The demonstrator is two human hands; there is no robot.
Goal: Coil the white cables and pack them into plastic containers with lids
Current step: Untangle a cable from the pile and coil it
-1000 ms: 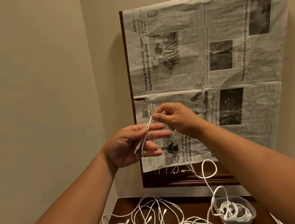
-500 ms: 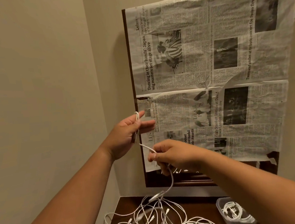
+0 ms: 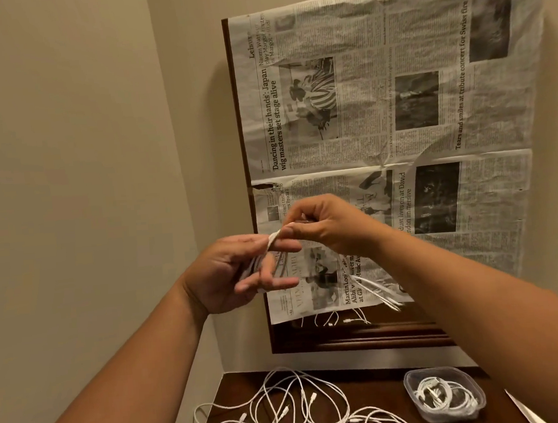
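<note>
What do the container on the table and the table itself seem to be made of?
The container: clear plastic, probably; the coiled cable shows through its wall. The table: dark reddish-brown wood or veneer, with a faint sheen.

Creased matt newsprint (image 3: 381, 129), glossy dark wooden table (image 3: 238, 393), clear plastic container (image 3: 416, 400), smooth white cables (image 3: 286, 407)
</note>
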